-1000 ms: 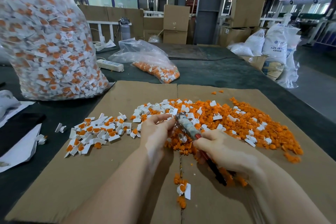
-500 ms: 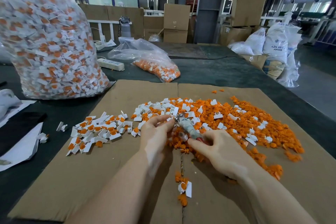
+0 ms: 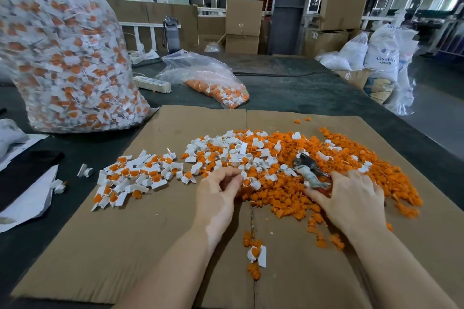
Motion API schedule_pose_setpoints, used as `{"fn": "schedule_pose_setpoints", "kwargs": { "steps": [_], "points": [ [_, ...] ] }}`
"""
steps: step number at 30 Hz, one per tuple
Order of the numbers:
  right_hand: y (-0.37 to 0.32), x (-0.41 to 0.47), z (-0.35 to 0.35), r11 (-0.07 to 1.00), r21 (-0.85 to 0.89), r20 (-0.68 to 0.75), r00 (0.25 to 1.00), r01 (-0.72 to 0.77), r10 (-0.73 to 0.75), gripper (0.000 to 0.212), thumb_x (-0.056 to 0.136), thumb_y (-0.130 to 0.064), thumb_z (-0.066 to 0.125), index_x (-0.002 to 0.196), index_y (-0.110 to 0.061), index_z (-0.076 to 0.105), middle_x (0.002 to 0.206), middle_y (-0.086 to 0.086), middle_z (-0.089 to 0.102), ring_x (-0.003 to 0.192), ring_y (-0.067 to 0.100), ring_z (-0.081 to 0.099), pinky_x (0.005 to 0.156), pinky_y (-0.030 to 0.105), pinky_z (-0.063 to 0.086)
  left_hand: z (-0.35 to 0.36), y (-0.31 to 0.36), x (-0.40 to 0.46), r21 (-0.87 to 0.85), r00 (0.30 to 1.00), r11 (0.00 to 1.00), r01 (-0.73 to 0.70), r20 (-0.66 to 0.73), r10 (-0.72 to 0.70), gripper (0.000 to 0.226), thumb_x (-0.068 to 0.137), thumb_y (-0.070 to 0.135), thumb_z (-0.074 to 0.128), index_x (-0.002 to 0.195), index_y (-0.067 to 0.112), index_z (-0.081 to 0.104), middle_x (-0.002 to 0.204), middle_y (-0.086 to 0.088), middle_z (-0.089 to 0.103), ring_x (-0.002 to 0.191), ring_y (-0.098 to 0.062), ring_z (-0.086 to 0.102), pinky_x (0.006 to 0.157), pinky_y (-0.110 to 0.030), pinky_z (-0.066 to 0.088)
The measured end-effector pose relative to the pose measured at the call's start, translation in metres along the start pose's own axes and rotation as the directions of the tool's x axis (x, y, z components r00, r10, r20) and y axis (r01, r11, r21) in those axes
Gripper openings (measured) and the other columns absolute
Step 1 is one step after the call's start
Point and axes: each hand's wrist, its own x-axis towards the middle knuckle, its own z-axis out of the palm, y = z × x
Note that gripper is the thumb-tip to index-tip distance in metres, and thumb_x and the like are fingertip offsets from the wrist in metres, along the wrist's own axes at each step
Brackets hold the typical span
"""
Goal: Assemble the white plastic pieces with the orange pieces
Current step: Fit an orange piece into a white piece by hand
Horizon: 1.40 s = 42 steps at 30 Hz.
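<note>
Left hand point(image 3: 218, 195) pinching white piece point(image 3: 244, 174), right hand point(image 3: 351, 198) spread

- Your work surface is a dark table point(image 3: 301, 93), running from the near edge back toward stacked boxes.
- A flattened cardboard sheet point(image 3: 140, 246) covers the near part of it, and you have the loose parts heaped on that sheet.
- To your left, a big clear bag point(image 3: 65, 63) packed with white-and-orange parts stands on the table, touching the sheet's far left corner.
- Behind the sheet lies a smaller clear bag point(image 3: 208, 78), partly filled, with a white power strip point(image 3: 152, 83) just beside it.
- At the left edge, white paper point(image 3: 27, 198) and something black point(image 3: 25, 170) lie flat.
</note>
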Motion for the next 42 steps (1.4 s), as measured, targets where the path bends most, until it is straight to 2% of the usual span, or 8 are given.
{"fn": "schedule_pose_setpoints", "kwargs": {
  "steps": [2,4,9,13,20,32,39,42],
  "points": [
    [-0.01,-0.004,-0.004,0.996,0.059,-0.102,0.993,0.064,-0.058,0.057,0.083,-0.062,0.048,0.122,-0.021,0.056,0.124,0.004,0.053,0.119,0.021,0.046,0.103,0.039,0.032,0.0,0.001,0.0,0.004,1.0,1.0,-0.01,0.018,0.01,0.015,0.09,0.019,0.06,0.103,0.022,0.069,0.091,0.019,0.062,0.09,0.003,0.057,0.074,0.003,0.04],
    [-0.028,-0.011,-0.007,0.919,0.306,-0.186,0.962,0.25,-0.2,0.044,0.087,-0.04,0.057,0.126,-0.018,0.056,0.123,0.004,0.058,0.116,0.018,0.05,0.102,0.032,0.034,-0.001,0.003,-0.001,-0.018,0.999,1.0,-0.01,0.036,0.01,0.016,0.09,0.019,0.061,0.103,0.021,0.07,0.092,0.019,0.063,0.092,0.002,0.058,0.077,-0.001,0.042],
    [-0.072,-0.032,-0.002,0.647,0.535,-0.375,0.839,0.544,-0.395,0.019,0.08,-0.006,0.071,0.098,-0.011,0.072,0.091,0.003,0.069,0.088,0.016,0.064,0.082,0.025,0.05,-0.005,0.005,-0.003,-0.044,0.994,0.999,-0.01,0.106,0.015,0.018,0.089,0.012,0.061,0.101,0.02,0.072,0.096,0.008,0.068,0.092,0.0,0.06,0.074,-0.004,0.044],
    [-0.074,-0.032,0.005,0.592,0.605,-0.438,0.843,0.532,-0.311,0.007,0.078,-0.002,0.071,0.084,-0.006,0.071,0.079,0.003,0.068,0.077,0.016,0.064,0.071,0.024,0.052,-0.007,0.004,-0.006,-0.055,0.976,0.998,-0.018,0.215,0.029,0.038,0.08,-0.005,0.065,0.108,0.021,0.068,0.099,0.002,0.066,0.091,-0.007,0.062,0.074,-0.009,0.048],
    [-0.068,-0.036,0.01,0.57,0.629,-0.478,0.841,0.528,-0.252,0.011,0.08,-0.003,0.069,0.091,-0.005,0.072,0.085,0.003,0.068,0.083,0.015,0.064,0.076,0.024,0.052,-0.001,0.004,-0.008,0.071,0.972,0.988,-0.134,0.204,0.117,0.032,0.081,0.009,0.07,0.108,0.025,0.065,0.099,0.008,0.066,0.091,-0.007,0.062,0.084,-0.022,0.051],
    [-0.067,-0.036,0.011,0.6,0.593,-0.509,0.827,0.537,-0.237,0.005,0.08,-0.005,0.069,0.084,-0.007,0.071,0.081,0.003,0.066,0.08,0.016,0.061,0.074,0.017,0.046,0.002,0.002,-0.012,0.213,0.96,0.943,-0.256,0.172,0.221,0.032,0.084,0.016,0.068,0.113,0.029,0.064,0.096,0.019,0.057,0.087,0.001,0.053,0.08,-0.01,0.043],
    [-0.064,-0.033,0.015,0.637,0.613,-0.495,0.855,0.468,-0.152,0.008,0.078,-0.003,0.072,0.085,-0.006,0.071,0.08,0.003,0.066,0.08,0.017,0.062,0.075,0.018,0.046,-0.007,0.001,-0.008,0.147,0.993,0.983,-0.109,-0.03,0.115,0.021,0.089,0.022,0.06,0.09,0.042,0.055,0.096,0.017,0.05,0.088,0.001,0.051,0.07,-0.005,0.037],
    [-0.065,-0.033,0.017,0.648,0.575,-0.493,0.844,0.499,-0.212,0.011,0.074,0.001,0.074,0.078,-0.007,0.07,0.075,0.001,0.064,0.074,0.018,0.06,0.072,0.023,0.049,-0.023,-0.004,0.002,0.221,0.987,0.973,-0.067,-0.126,0.097,0.009,0.089,0.023,0.06,0.096,0.027,0.063,0.098,0.007,0.046,0.089,-0.004,0.048,0.075,-0.007,0.033]
  ]
}}
